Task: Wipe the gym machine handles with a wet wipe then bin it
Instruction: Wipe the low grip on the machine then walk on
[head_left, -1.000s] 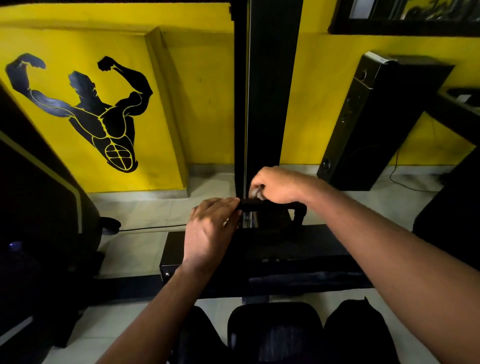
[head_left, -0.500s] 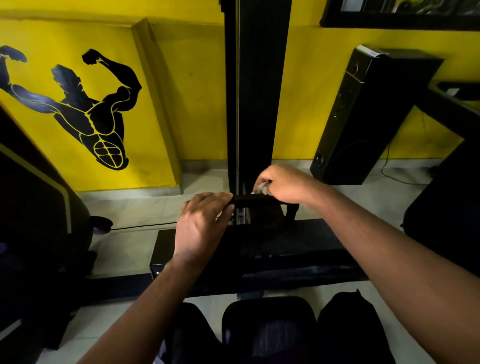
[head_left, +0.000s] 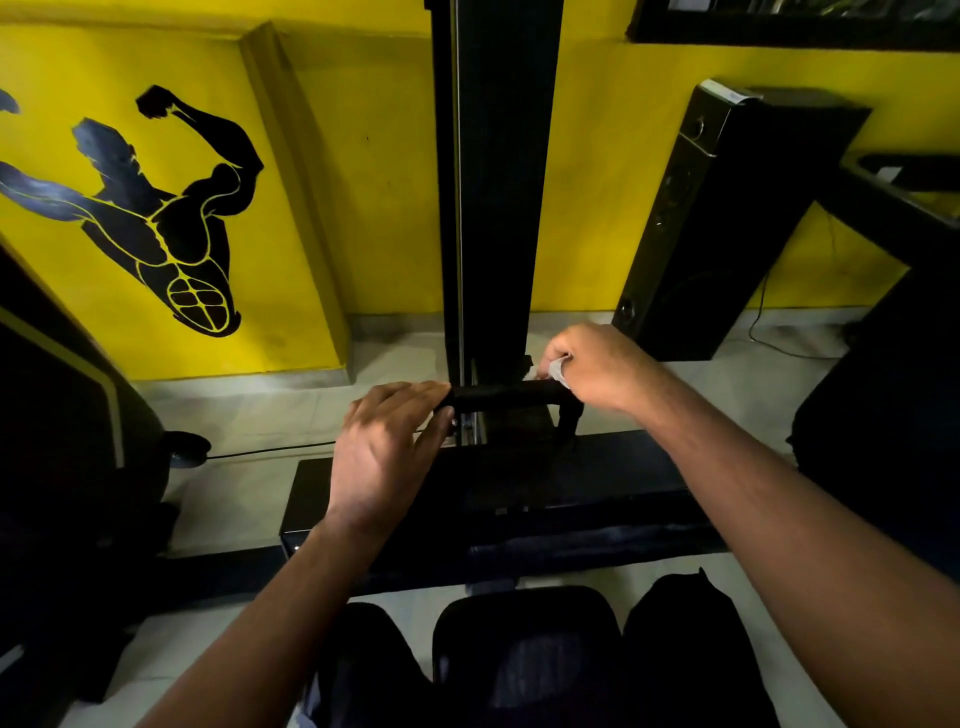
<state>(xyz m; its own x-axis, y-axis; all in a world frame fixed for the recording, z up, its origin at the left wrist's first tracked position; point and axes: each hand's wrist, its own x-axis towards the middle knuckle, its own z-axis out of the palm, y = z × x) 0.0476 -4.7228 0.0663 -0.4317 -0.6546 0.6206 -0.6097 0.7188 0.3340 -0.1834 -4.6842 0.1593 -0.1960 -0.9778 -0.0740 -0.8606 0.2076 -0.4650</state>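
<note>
Head view: our right hand (head_left: 597, 364), pinching the wipe (head_left: 558, 369), has slid rightward along the handle (head_left: 506, 396); our left hand (head_left: 384, 447) grips its left end. It looks nearly wiped.

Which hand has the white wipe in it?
The right hand, at the right end of the handle, pinches the wet wipe. The left hand just grips the other end.

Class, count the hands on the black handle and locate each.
2. The left hand grips the left end of the handle; the right hand, pinching a wipe, is at its right end.
</note>
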